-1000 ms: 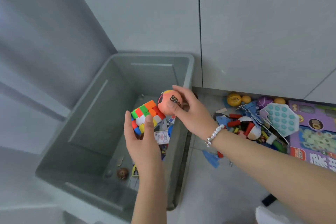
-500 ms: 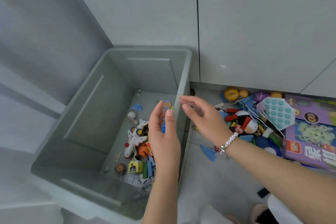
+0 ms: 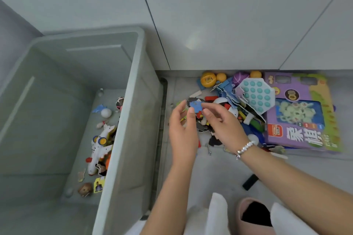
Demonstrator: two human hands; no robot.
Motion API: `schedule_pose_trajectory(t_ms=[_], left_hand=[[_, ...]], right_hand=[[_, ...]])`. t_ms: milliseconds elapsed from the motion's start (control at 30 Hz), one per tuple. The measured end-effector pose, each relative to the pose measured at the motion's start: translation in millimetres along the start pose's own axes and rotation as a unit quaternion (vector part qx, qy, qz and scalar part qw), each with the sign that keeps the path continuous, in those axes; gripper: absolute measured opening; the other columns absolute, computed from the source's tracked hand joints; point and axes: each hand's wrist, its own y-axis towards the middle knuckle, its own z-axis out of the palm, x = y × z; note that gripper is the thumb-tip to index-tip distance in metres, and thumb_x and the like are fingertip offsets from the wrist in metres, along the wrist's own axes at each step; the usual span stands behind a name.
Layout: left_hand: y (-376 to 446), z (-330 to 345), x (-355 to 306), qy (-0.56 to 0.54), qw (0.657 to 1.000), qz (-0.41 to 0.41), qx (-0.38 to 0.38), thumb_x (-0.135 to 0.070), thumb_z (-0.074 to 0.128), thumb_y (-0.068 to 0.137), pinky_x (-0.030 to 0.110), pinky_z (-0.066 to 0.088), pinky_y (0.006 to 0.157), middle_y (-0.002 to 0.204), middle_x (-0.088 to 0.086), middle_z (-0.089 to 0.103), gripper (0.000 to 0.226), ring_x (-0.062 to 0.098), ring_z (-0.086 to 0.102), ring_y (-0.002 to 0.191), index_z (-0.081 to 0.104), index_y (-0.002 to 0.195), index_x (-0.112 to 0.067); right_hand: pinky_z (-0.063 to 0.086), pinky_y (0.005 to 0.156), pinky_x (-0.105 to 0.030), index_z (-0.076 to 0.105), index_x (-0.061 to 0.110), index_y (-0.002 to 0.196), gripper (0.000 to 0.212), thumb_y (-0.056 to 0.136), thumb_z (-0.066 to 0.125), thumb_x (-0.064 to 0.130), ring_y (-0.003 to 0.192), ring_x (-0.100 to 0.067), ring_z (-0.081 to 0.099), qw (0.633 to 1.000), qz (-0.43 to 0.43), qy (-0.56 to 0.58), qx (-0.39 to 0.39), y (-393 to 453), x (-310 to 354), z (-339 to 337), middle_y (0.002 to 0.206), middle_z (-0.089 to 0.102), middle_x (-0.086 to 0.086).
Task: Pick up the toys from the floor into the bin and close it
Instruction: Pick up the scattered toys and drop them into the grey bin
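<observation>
While the grey bin (image 3: 131,120) stood open at the left of the scene, against the pale cabinet fronts (image 3: 210,15), its floor carried a white toy plane (image 3: 99,150), a small white ball (image 3: 106,112), a brown figure head (image 3: 85,190) and several scattered puzzle pieces. No lid was on it. To the right of the bin, the toy pile (image 3: 229,105) lay on the grey floor (image 3: 215,170) at the foot of the cabinets. The largest item there was a purple game box (image 3: 305,135) at the far right. A teal-and-white pop-bubble toy (image 3: 256,93) overlapped the box's left edge. An orange ball (image 3: 208,79) and a purple ball (image 3: 238,77) lay at the far side of the pile.

Both hands were over the near-left part of the pile. The left hand (image 3: 182,129) had its fingers loosely curled, and its thumb and fingertips pinched a blue puzzle piece (image 3: 195,105). The right hand (image 3: 221,122), with a bead bracelet (image 3: 245,148) at the wrist, touched the same piece with its fingertips; whether it gripped the piece could not be determined. A pink slipper (image 3: 254,215) was at the near edge.
</observation>
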Motion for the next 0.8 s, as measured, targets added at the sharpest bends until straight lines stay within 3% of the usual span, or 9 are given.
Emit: schedule_pose_trajectory(t_ms=[67, 167, 267, 333, 533, 667, 800], left_hand=[[13, 13, 23, 0.005, 0.999, -0.037, 0.008, -0.025, 0.051, 0.096, -0.001, 0.039, 0.076, 0.118, -0.012, 0.057, 0.031, -0.001, 0.054, 0.108, 0.054, 0.126, -0.019], [32, 27, 60, 0.04, 0.996, -0.081, 0.017, -0.027, 0.051, 0.096, 0.008, 0.039, 0.082, 0.115, -0.009, 0.057, 0.032, 0.006, 0.053, 0.112, 0.053, 0.126, -0.017], [47, 36, 89, 0.086, 0.99, -0.102, 0.035, -0.03, 0.053, 0.095, 0.026, 0.043, 0.098, 0.125, -0.004, 0.056, 0.033, 0.013, 0.052, 0.119, 0.053, 0.126, -0.017], [54, 43, 98, 0.122, 0.987, -0.088, 0.064, -0.034, 0.052, 0.095, 0.032, 0.04, 0.104, 0.131, -0.003, 0.052, 0.037, 0.013, 0.048, 0.123, 0.052, 0.128, -0.02], [75, 74, 95, 0.168, 0.975, -0.019, 0.147, -0.036, 0.045, 0.097, 0.034, 0.028, 0.113, 0.144, 0.001, 0.04, 0.045, 0.015, 0.033, 0.134, 0.043, 0.139, -0.022], [87, 87, 97, 0.265, 0.944, -0.009, 0.197, -0.042, 0.035, 0.099, 0.039, 0.015, 0.115, 0.15, 0.002, 0.033, 0.047, 0.024, 0.02, 0.141, 0.036, 0.143, -0.027], [109, 91, 92, 0.288, 0.925, 0.012, 0.248, -0.043, 0.03, 0.1, 0.039, 0.02, 0.111, 0.144, 0.003, 0.043, 0.045, 0.028, 0.025, 0.136, 0.043, 0.14, -0.028]], right_hand=[[0.037, 0.073, 0.001, 0.057, 0.024, 0.12, 0.028, 0.093, 0.05, 0.03, 0.093, 0.006, 0.052, 1.0, 0.022, -0.021, -0.007, 8, -22, -3, 0.11, 0.057, 0.013], [0.037, 0.072, -0.005, 0.057, 0.022, 0.121, 0.031, 0.092, 0.053, 0.031, 0.095, -0.004, 0.053, 0.995, 0.061, -0.074, -0.018, 19, -55, -7, 0.117, 0.055, 0.002], [0.047, 0.083, -0.026, 0.057, 0.019, 0.119, 0.033, 0.088, 0.058, 0.03, 0.1, -0.018, 0.056, 0.987, 0.087, -0.123, -0.054, 27, -75, -16, 0.117, 0.051, -0.006], [0.044, 0.091, -0.033, 0.055, 0.016, 0.121, 0.036, 0.087, 0.06, 0.027, 0.107, -0.024, 0.052, 0.982, 0.083, -0.157, -0.069, 34, -78, -24, 0.121, 0.046, -0.01], [0.036, 0.092, -0.025, 0.042, 0.02, 0.136, 0.05, 0.089, 0.057, 0.029, 0.113, -0.026, 0.048, 0.97, 0.12, -0.205, -0.044, 57, -83, -39, 0.133, 0.034, -0.011], [0.036, 0.09, -0.023, 0.038, 0.022, 0.139, 0.052, 0.091, 0.056, 0.03, 0.115, -0.024, 0.047, 0.966, 0.116, -0.229, -0.035, 57, -86, -39, 0.133, 0.032, -0.01], [0.032, 0.091, -0.019, 0.043, 0.022, 0.136, 0.047, 0.09, 0.056, 0.028, 0.114, -0.025, 0.046, 0.97, 0.14, -0.179, -0.087, 55, -86, -35, 0.131, 0.032, -0.012]])
